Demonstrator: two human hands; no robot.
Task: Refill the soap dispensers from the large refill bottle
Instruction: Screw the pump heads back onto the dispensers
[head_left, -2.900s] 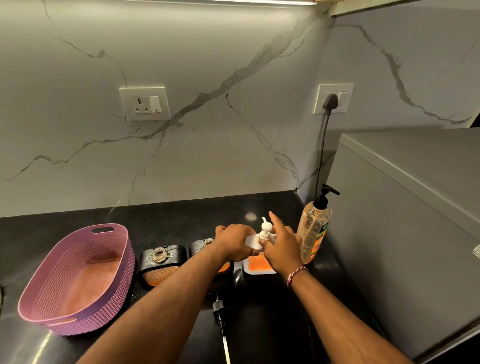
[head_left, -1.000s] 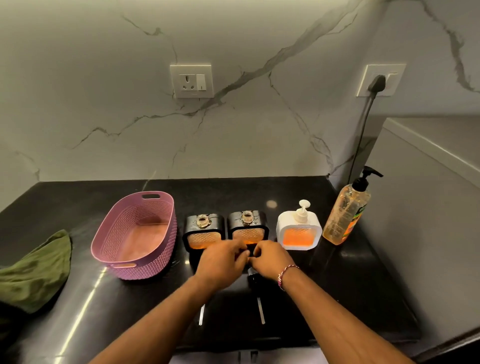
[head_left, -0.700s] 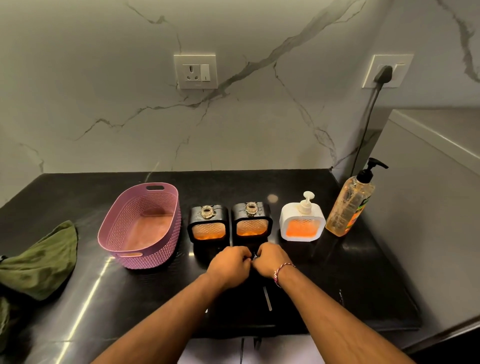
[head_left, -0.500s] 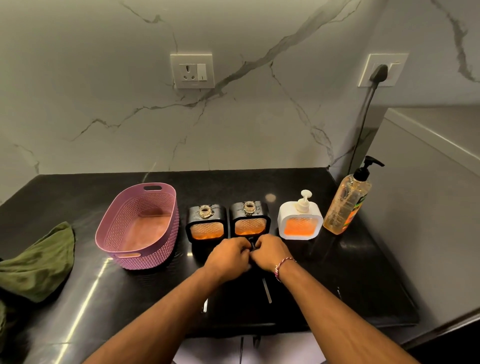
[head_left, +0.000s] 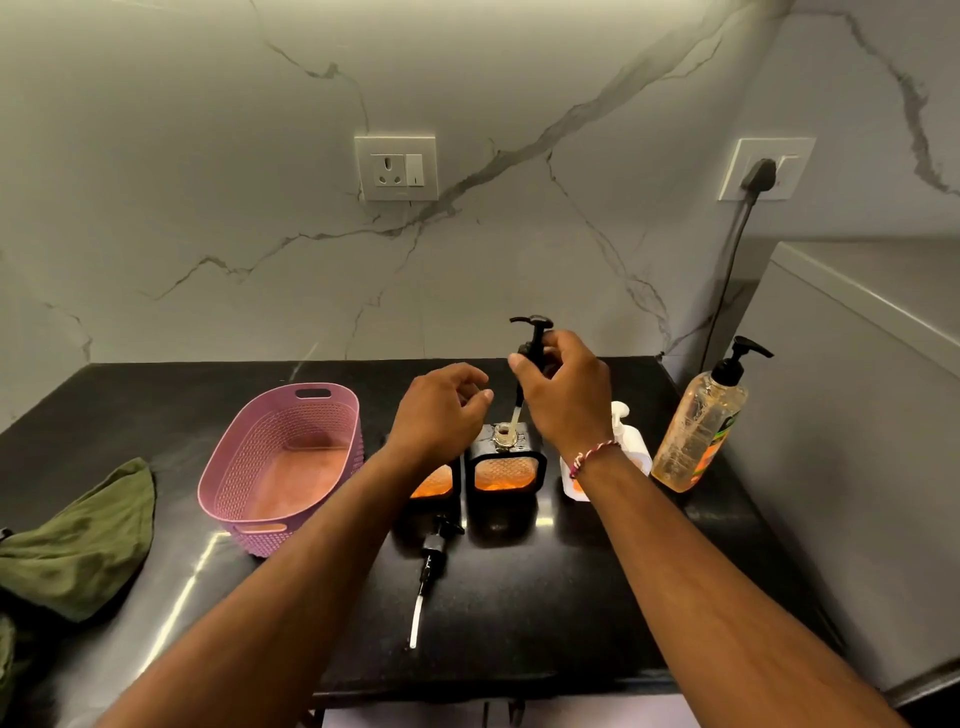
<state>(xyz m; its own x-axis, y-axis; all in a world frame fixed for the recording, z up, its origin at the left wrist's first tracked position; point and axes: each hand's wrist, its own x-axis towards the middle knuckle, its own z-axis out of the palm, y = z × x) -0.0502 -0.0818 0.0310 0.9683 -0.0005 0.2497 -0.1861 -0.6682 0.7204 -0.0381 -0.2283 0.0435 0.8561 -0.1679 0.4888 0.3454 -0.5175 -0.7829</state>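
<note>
Two black square dispensers with orange soap stand side by side on the black counter (head_left: 597, 597). The right black dispenser (head_left: 506, 470) has an open neck. My right hand (head_left: 563, 389) holds a black pump head (head_left: 532, 338) above it, with the pump's clear tube dipping into that neck. My left hand (head_left: 439, 410) hovers beside the neck, fingers loosely curled, holding nothing, and hides most of the left black dispenser (head_left: 434, 480). A second black pump (head_left: 434, 566) lies on the counter in front. A white dispenser (head_left: 631, 447) and the large clear refill bottle (head_left: 698, 431) stand to the right.
A pink plastic basket (head_left: 283, 462) stands left of the dispensers. A green cloth (head_left: 78, 540) lies at the far left. A grey appliance (head_left: 857, 441) blocks the right side, with a black cord (head_left: 727, 270) running up to a wall socket.
Both hands were together low in front of the black dispensers. My right hand has since lifted a pump up over the right black dispenser, and my left hand has risen beside it.
</note>
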